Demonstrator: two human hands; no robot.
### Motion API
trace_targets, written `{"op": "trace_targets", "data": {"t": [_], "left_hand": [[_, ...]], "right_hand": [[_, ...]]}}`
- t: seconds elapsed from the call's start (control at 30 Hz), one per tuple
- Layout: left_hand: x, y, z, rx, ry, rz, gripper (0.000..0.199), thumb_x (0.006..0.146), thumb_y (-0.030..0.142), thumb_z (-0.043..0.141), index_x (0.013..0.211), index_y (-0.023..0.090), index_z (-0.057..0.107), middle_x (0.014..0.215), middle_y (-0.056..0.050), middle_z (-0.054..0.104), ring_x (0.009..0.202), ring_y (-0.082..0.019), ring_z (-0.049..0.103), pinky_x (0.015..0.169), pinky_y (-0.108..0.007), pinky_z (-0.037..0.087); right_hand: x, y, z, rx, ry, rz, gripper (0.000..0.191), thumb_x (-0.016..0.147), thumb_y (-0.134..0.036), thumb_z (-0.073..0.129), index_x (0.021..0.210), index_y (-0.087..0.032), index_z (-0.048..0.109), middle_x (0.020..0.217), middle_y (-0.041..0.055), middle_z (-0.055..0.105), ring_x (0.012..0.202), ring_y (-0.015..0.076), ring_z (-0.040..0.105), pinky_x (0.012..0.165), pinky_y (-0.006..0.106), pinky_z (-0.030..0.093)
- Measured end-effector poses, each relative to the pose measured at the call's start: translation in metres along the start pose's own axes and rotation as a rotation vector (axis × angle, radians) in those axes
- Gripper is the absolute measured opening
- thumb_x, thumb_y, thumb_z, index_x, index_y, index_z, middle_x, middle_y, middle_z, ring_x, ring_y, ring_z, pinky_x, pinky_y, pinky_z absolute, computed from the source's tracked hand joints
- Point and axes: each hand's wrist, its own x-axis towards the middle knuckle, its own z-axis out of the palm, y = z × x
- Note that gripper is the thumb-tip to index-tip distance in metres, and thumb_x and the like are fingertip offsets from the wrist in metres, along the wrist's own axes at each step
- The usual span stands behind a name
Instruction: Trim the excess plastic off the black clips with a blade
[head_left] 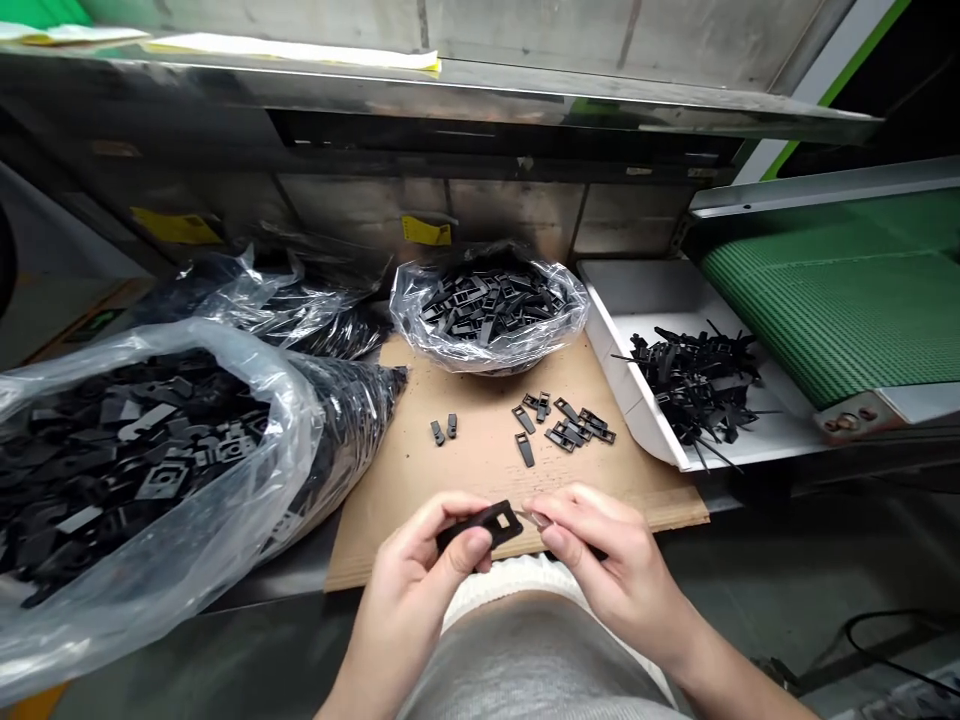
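Note:
My left hand (427,565) grips a black plastic part (487,524) that has a square hole near its right end. Close to that end, my right hand (611,550) pinches a small thin tool (537,518), partly hidden by the fingers, its tip pointing at the part. Beyond the hands, several loose black clips (571,430) and two smaller black pieces (451,426) lie on a brown cardboard sheet (420,490). An open clear bag (551,345) full of black clips stands at the back of the cardboard.
A large open plastic bag (289,440) of black parts fills the left, with another bag (262,300) behind it. On the right are a white tray (637,400) holding black pieces and a green conveyor belt (840,290). A metal shelf (525,90) spans the back.

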Motion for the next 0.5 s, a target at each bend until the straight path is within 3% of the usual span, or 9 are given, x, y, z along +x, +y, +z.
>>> {"op": "trace_targets", "data": {"t": [0.13,0.27,0.37,0.5], "left_hand": [[-0.005,0.004,-0.005,0.412,0.165,0.338,0.007,0.077,0.018,0.061,0.082,0.022,0.061,0.069,0.003,0.065,0.058,-0.01,0.061,0.051,-0.015,0.049],[-0.006,0.008,-0.003,0.678,0.192,0.644,0.01,0.075,0.009,0.062,0.084,0.013,0.06,0.068,-0.001,0.062,0.059,-0.009,0.057,0.053,-0.018,0.047],[-0.004,0.011,-0.001,0.77,0.188,0.793,0.012,0.073,0.003,0.064,0.084,0.008,0.06,0.067,-0.003,0.062,0.059,-0.009,0.055,0.056,-0.021,0.046],[-0.003,0.013,0.001,0.804,0.179,0.858,0.015,0.071,0.001,0.065,0.085,0.005,0.06,0.069,-0.004,0.062,0.062,-0.009,0.056,0.059,-0.022,0.047]], "right_hand": [[-0.004,-0.003,0.002,-0.092,0.084,-0.045,0.021,0.087,-0.015,0.046,0.102,-0.016,0.061,0.078,0.006,0.061,0.068,0.0152,0.055,0.061,0.028,0.045],[-0.004,-0.011,0.003,-0.279,0.164,-0.15,0.023,0.086,-0.012,0.048,0.105,-0.012,0.06,0.072,0.0071,0.059,0.065,0.0159,0.052,0.058,0.029,0.043],[-0.002,-0.016,0.004,-0.388,0.17,-0.175,0.021,0.086,-0.014,0.049,0.102,-0.011,0.062,0.068,0.0064,0.057,0.061,0.0152,0.05,0.055,0.028,0.041],[-0.001,-0.018,0.005,-0.442,0.16,-0.165,0.021,0.087,-0.017,0.047,0.099,-0.012,0.063,0.066,0.0055,0.057,0.059,0.0142,0.049,0.054,0.026,0.041]]}}
